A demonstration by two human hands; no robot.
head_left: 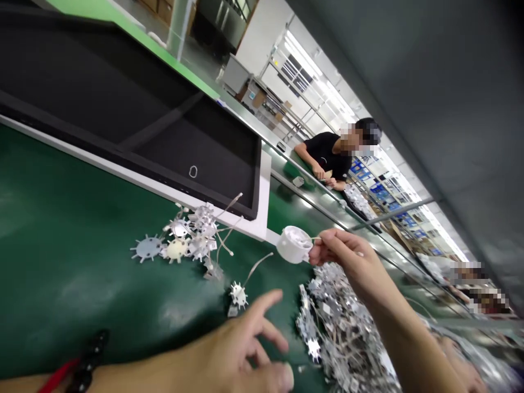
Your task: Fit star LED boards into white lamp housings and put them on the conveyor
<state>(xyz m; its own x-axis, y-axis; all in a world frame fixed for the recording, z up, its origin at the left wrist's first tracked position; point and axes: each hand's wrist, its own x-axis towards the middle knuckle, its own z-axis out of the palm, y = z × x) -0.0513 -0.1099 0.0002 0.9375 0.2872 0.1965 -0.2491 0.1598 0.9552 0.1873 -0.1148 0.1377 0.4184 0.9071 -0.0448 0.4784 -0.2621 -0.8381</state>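
Note:
My right hand is closed on a white round plastic cup, held by its right side above the green table. A thin pale wire runs from the cup's inside to my fingertips. Low in the view, my left hand has its fingers spread and holds nothing. Just beyond it lies a single small spiked disc with a wire lead. Further left sits a cluster of spiked metal discs with wires. Below my right hand spreads a large heap of similar silvery parts.
A large black tray with a white edge lies at the upper left, a small pale loop inside it. Across the bench a person in a black shirt works with both hands. A grey panel overhangs the upper right.

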